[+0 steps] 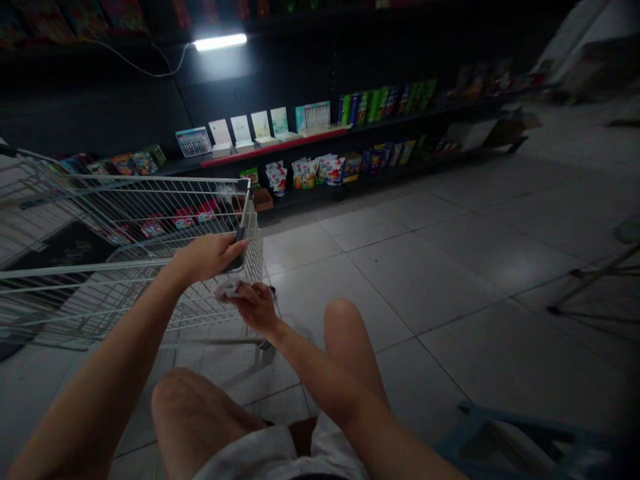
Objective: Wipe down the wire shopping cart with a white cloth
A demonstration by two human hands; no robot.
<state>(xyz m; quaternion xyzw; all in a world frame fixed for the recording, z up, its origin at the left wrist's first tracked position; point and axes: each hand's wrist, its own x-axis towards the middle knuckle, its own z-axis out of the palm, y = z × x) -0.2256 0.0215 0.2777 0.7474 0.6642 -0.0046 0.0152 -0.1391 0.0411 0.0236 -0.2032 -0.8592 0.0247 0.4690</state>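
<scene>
A wire shopping cart (150,263) stands at the left, its near end in front of my knees. My left hand (207,257) is closed over the dark corner piece on the cart's top rim. Just below it, my right hand (256,307) pinches a pale crumpled cloth (230,288) against the outer side of the cart's wire end. Part of the cloth is hidden by my fingers.
Beyond the cart runs a dark shelf with upright boxes (260,127), green and blue canisters (385,101) and snack bags (320,171). A lit tube lamp (220,42) hangs above. A blue plastic stool (525,433) stands at lower right, thin metal legs (595,283) at far right.
</scene>
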